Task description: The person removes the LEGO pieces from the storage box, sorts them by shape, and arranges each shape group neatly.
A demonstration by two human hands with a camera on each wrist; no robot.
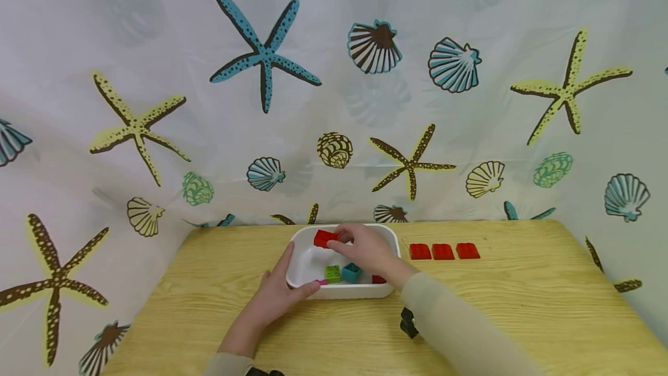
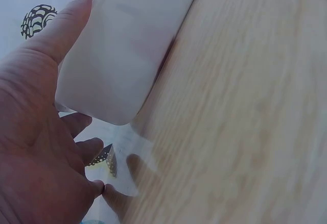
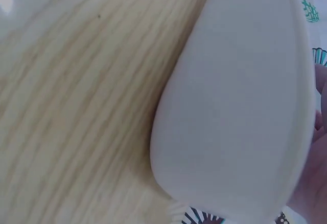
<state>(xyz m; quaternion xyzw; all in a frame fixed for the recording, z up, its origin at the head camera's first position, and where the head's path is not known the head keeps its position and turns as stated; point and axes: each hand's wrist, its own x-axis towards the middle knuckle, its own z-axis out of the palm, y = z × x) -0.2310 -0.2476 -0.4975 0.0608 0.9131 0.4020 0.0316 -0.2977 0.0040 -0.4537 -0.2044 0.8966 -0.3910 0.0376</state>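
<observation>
A white plastic tub (image 1: 344, 292) stands on the table. My left hand (image 1: 275, 295) grips its left end, thumb at the front rim and fingers around the side; the left wrist view shows the thumb along the tub's wall (image 2: 122, 50). Over the tub's inside, my right hand (image 1: 367, 246) pinches a red toy brick (image 1: 325, 239) between thumb and fingers. Below it in the tub lie a green brick (image 1: 332, 274), a teal brick (image 1: 351, 272), a pink piece (image 1: 320, 282) and a red piece (image 1: 378, 279). The tub's outer wall (image 3: 235, 101) mostly hides the right hand in the right wrist view.
To the right of the tub, three red bricks (image 1: 443, 251) sit in a row on the wooden table (image 1: 511, 300). A curtain (image 1: 313, 103) printed with starfish and shells hangs behind the table and along both sides.
</observation>
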